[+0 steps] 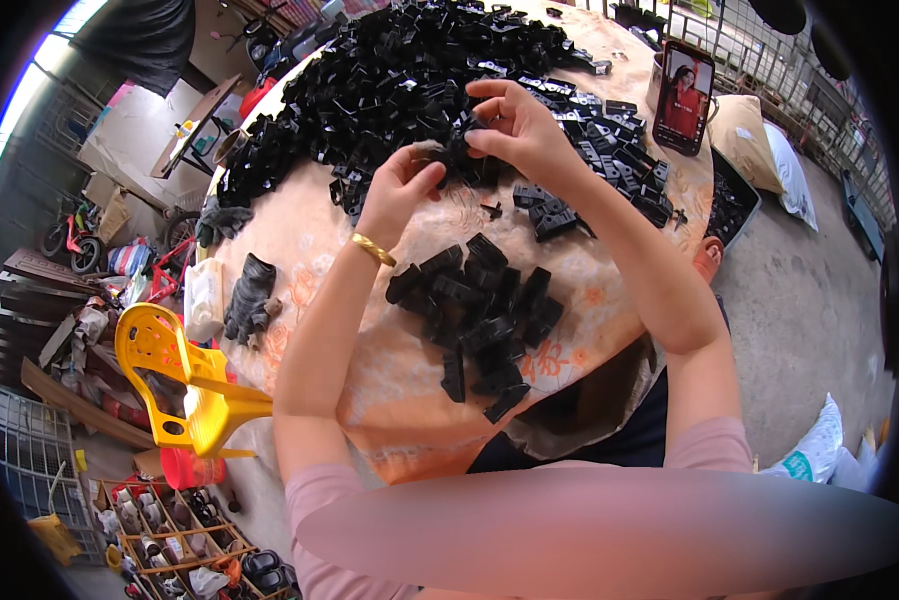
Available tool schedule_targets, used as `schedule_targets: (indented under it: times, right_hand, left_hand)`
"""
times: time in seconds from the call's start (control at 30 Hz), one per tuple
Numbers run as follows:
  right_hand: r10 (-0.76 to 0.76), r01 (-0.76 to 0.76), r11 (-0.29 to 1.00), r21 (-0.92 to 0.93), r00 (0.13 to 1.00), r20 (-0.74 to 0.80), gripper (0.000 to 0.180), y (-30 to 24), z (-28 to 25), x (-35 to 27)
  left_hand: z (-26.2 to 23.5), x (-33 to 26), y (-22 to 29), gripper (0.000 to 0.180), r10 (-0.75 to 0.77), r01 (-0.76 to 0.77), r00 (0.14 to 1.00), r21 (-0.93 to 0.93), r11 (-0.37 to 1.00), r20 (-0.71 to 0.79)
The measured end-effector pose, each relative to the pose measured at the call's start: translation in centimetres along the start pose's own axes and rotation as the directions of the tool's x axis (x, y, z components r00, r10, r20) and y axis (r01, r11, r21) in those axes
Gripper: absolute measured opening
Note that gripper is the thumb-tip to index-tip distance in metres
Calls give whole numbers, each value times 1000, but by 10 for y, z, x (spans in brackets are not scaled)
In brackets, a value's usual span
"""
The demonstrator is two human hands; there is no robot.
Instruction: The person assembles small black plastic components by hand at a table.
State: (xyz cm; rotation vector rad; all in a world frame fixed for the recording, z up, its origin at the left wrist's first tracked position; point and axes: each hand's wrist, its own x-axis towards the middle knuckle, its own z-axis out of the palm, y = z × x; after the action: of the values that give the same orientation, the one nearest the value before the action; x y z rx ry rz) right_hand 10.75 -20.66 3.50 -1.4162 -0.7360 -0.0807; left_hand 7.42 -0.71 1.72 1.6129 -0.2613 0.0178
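Both hands meet over the near edge of a large heap of black plastic parts [369, 80]. My left hand [401, 190], with a gold bracelet at its wrist, is closed in a pinch on a small black plastic part [453, 152]. My right hand [517, 125] grips the same part from the other side, thumb and fingers curled round it. The part is dark against the heap, so its exact shape is hard to make out. Nearer to me lies a smaller pile of black plastic parts [484, 310] on the orange-patterned tablecloth [369, 400].
A phone [683, 98] stands upright at the table's right, beside a tray of black parts [734, 205]. Dark gloves [252, 300] lie at the left edge. A yellow chair [209, 400] and a shoe rack [174, 530] stand left; sacks [744, 140] lie right.
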Motion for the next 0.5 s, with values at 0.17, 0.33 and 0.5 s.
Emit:
schedule_targets:
  times: [0.17, 0.33, 0.5]
  right_hand:
    - [-66, 54, 993, 103, 991, 116, 33, -4, 9, -6]
    - [-179, 220, 968, -118, 942, 285, 36, 0, 2, -2]
    - [-295, 367, 909, -198, 902, 316, 31, -9, 4, -4]
  left_hand:
    - [1, -10, 3, 23, -144, 201, 978, -522, 829, 148]
    - [-13, -11, 9, 24, -213, 349, 928, -516, 783, 304]
    - [-14, -13, 19, 21, -305, 394, 913, -394, 831, 270]
